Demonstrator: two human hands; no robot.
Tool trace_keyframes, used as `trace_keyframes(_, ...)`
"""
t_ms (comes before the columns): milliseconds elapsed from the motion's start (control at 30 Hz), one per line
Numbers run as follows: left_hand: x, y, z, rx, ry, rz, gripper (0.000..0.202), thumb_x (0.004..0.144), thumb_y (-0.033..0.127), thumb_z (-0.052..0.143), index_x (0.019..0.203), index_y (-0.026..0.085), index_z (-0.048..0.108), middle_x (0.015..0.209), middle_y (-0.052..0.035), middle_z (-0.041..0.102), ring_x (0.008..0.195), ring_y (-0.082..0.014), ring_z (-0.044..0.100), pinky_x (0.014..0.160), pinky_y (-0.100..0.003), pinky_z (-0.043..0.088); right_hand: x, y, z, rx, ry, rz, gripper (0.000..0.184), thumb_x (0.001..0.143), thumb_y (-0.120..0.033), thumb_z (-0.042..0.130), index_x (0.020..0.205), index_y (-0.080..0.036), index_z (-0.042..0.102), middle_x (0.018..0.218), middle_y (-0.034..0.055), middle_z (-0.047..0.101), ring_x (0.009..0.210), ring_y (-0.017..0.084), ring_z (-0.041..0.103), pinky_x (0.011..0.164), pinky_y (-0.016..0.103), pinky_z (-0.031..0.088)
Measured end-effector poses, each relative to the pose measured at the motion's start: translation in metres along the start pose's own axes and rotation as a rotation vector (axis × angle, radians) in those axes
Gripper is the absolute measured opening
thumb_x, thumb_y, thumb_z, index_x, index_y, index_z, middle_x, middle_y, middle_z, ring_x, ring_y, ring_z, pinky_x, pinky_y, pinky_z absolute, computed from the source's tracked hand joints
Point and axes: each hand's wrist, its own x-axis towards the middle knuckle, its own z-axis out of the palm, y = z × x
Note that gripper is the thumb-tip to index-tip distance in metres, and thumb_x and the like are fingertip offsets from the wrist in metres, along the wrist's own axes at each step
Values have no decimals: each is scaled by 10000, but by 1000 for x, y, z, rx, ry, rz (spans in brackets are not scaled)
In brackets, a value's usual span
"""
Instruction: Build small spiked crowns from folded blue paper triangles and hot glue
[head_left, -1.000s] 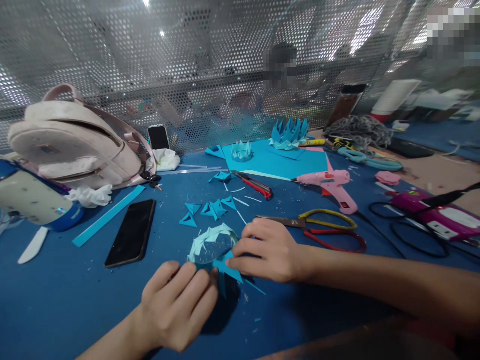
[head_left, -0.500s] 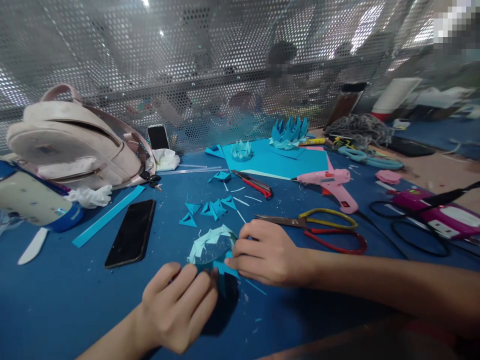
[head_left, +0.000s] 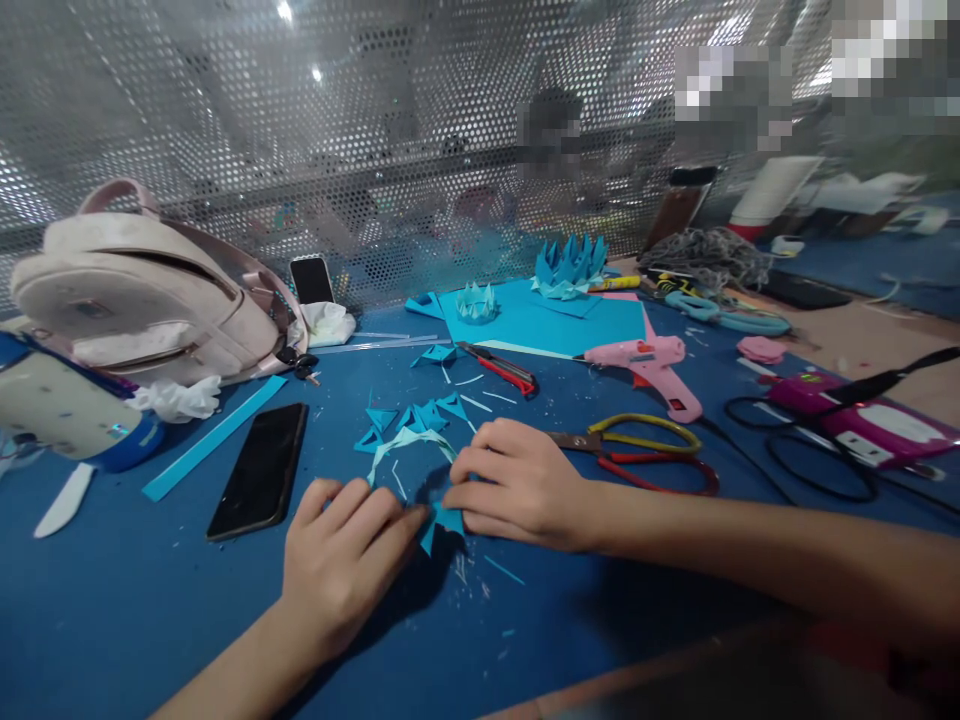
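Both of my hands grip a ring of folded light-blue paper (head_left: pixel 411 438) with bright blue points along its near side. My left hand (head_left: pixel 349 560) is closed on its left and near edge, thumb and fingers pinching. On the ring's right side my right hand (head_left: pixel 517 482) is closed too, its fingertips pressed to a blue folded piece (head_left: pixel 448 518). My fingers hide much of the ring. Just behind it lie several loose folded blue paper pieces (head_left: pixel 420 413). To the right of my right hand rest scissors (head_left: pixel 600 440) with one yellow and one red handle.
A pink glue gun (head_left: pixel 645 362) and a red box cutter (head_left: pixel 501 370) lie beyond my hands. Blue paper (head_left: pixel 517 322) at the back carries a small paper ring (head_left: pixel 478 305) and a spiky paper piece (head_left: pixel 570 268). At left are a phone (head_left: pixel 259 470), tumbler (head_left: pixel 75 400) and backpack (head_left: pixel 150 290).
My hands have lifted and tilted the paper ring, so its far rim now stands higher, in front of the loose pieces. My left hand has moved up slightly. The view has shifted a little.
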Motion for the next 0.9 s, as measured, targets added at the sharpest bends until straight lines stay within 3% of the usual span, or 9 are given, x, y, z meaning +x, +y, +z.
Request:
trace_keyframes(133, 1, -8, 2, -155, -89, -176, 179, 880, 88, 574, 912, 202, 709, 747, -21, 634, 675, -175, 469, 634, -335, 252, 5, 5, -5, 44, -125, 109, 171, 918, -367, 638, 909, -208, 703, 942, 42, 610, 823, 178, 439, 742, 309, 340)
trace_keyframes(333, 1, -14, 6, -313, -205, -346, 137, 892, 158, 617, 869, 240, 724, 874, -20, 689, 758, -183, 521, 664, -337, 280, 8, 9, -3, 280, -192, 249, 127, 928, -296, 634, 895, -198, 708, 910, 37, 566, 860, 171, 457, 769, 297, 378)
trace_keyframes(600, -1, -13, 9, -394, -349, -419, 102, 892, 216, 648, 858, 261, 733, 870, 12, 745, 780, -190, 571, 713, -344, 316, 9, 5, 2, 420, -313, 412, 79, 915, -236, 648, 869, -187, 689, 897, 23, 558, 898, 177, 482, 743, 295, 426)
trace_keyframes(900, -2, -9, 12, -464, -362, -495, 91, 869, 214, 666, 823, 253, 734, 841, 15, 739, 778, -196, 571, 734, -359, 312, 6, -2, 8, 355, -321, 375, 102, 943, -162, 577, 887, -150, 661, 949, 65, 554, 908, 192, 474, 745, 308, 441)
